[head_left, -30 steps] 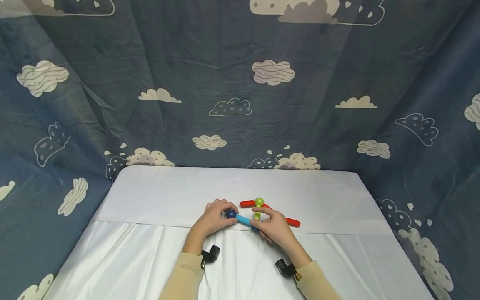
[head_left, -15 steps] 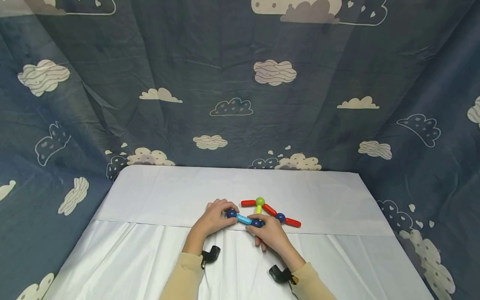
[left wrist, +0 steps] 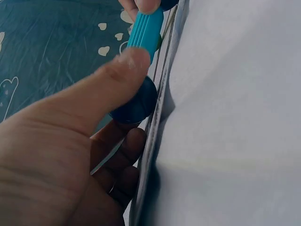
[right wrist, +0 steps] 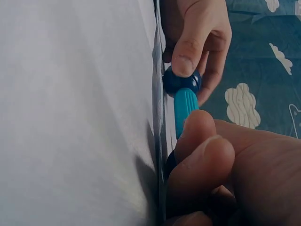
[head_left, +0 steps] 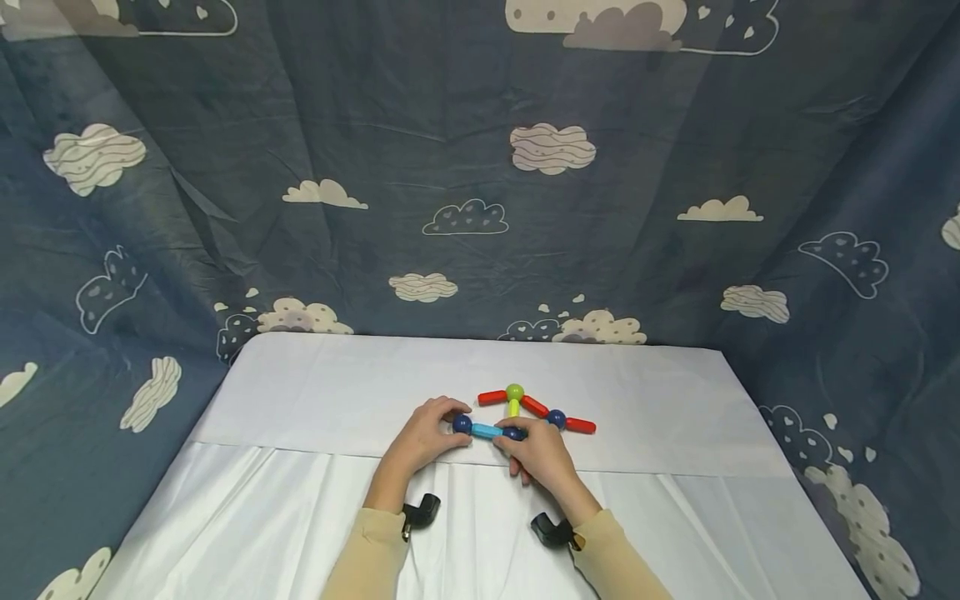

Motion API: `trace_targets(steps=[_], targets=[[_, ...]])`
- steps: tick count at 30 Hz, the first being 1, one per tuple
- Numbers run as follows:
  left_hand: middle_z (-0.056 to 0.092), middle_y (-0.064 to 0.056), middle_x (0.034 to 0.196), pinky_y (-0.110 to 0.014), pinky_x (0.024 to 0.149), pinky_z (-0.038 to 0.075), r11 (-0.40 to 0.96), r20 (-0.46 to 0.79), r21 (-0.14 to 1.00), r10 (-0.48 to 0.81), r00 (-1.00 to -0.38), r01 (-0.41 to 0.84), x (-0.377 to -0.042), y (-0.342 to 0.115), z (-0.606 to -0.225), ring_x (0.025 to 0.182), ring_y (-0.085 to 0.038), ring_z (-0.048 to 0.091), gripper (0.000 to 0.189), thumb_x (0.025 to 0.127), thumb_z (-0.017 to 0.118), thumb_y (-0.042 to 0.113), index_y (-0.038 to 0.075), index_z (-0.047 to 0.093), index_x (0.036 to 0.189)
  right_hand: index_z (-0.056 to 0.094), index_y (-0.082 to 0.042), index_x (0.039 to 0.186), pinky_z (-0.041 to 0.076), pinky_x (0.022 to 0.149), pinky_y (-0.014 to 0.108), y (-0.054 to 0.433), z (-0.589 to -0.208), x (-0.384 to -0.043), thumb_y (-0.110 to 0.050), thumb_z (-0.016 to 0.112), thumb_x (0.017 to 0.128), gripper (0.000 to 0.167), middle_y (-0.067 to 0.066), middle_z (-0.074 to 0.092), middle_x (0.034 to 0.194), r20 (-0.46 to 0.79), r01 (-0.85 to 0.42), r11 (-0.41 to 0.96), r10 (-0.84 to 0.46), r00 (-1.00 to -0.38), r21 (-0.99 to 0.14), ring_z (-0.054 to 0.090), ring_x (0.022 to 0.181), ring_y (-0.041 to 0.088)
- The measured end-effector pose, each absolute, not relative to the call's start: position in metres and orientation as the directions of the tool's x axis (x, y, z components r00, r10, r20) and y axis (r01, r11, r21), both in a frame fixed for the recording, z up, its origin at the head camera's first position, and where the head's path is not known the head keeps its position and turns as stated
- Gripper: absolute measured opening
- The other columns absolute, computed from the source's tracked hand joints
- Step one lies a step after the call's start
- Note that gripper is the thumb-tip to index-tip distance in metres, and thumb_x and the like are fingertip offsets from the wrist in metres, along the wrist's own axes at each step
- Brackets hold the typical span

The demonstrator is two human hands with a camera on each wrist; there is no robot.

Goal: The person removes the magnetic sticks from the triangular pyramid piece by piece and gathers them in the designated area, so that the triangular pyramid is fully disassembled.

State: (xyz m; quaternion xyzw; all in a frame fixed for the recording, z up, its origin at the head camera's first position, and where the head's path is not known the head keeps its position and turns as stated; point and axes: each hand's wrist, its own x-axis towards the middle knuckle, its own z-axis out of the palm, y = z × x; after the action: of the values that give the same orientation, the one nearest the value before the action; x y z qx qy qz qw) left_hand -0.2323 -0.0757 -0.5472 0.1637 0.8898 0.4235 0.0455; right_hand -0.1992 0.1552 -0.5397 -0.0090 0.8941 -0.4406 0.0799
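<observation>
My left hand (head_left: 422, 432) pinches a dark blue ball (head_left: 462, 423) between thumb and fingers. From that ball a ribbed light blue toy building rod (head_left: 487, 431) runs right to a second dark blue ball (head_left: 513, 433), which the thumb and fingers of my right hand (head_left: 542, 452) grip. A yellow-green rod (head_left: 513, 408) stretches from there to a lime green ball (head_left: 514, 392), its near end hidden by the right fingers. In the left wrist view, the left thumb lies over the ball (left wrist: 141, 101) and the end of the light blue rod (left wrist: 146, 35).
Joined at the lime ball are a short red rod (head_left: 492, 397) on the left and another red rod (head_left: 535, 407) leading to a dark blue ball (head_left: 557, 418). One more red rod (head_left: 581, 426) extends right. White cloth (head_left: 300, 400) covers the table, before a cloud-patterned curtain (head_left: 360, 250).
My right hand has shifted left and grips the ball at the light blue rod's right end. That end and the red rods have swung slightly away from me. The left hand has stayed nearly still.
</observation>
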Motion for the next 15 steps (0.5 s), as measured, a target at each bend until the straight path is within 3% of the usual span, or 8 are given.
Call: trace_targets(steps=[15], targets=[[0.078,-0.002,0.111,-0.048,0.102,0.055,0.532,0.05,0.837,0.168,-0.985,0.133,-0.232,-0.0751,-0.5487,0.107,-0.02,0.069,0.03,0.089,0.086,0.021,0.017,0.079,0.117,0.076,-0.016,0.126,0.04,0.042,0.021,0.1561,-0.543,-0.1998,-0.029,0.079,0.097,0.032,0.0,0.06,0.051,-0.111,0.061,0.611,-0.045,-0.993,-0.789,0.053,0.035,0.012]])
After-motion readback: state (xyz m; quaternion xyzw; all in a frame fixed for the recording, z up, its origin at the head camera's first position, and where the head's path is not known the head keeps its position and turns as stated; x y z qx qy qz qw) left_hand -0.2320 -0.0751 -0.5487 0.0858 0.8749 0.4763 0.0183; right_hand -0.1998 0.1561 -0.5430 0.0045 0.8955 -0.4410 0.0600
